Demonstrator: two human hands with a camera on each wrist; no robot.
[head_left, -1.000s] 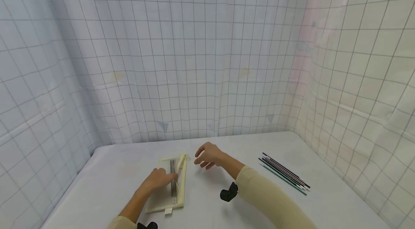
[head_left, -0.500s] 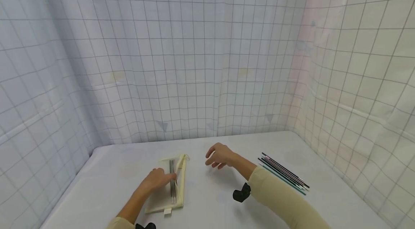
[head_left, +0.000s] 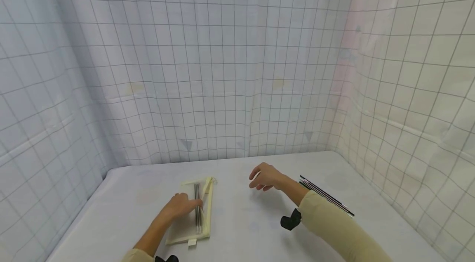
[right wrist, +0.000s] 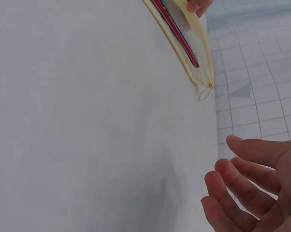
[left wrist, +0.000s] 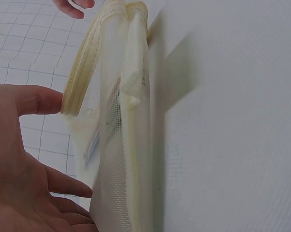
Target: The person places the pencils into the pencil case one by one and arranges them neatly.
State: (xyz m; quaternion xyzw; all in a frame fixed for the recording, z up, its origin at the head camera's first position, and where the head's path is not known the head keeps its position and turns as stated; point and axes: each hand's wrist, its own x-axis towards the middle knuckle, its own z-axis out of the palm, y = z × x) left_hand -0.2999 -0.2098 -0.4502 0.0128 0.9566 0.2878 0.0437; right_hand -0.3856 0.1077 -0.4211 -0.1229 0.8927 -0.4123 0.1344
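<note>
A mesh zipper pouch [head_left: 208, 217] with pale yellow edging lies on the table at left. Several dark pencils [head_left: 198, 221] are inside it; one shows red [right wrist: 182, 39] in the right wrist view. My left hand [head_left: 179, 204] holds the pouch near its opening. In the left wrist view, the thumb is against the zipper edge [left wrist: 82, 67], which stands away from the mesh body, and the fingers touch the mesh lower down. My right hand [head_left: 265, 176] hovers over the table right of the pouch, fingers loosely bent, holding nothing.
Several more dark pencils [head_left: 327, 196] lie in a bundle at the right of the table, partly hidden by my right forearm. A white cloth covers the table [head_left: 237, 229]. Grid-patterned curtains [head_left: 237, 68] hang at the back and both sides.
My right hand has moved steadily right, away from the pouch, and its forearm now covers part of the pencil bundle. The left hand and the pouch have stayed in place.
</note>
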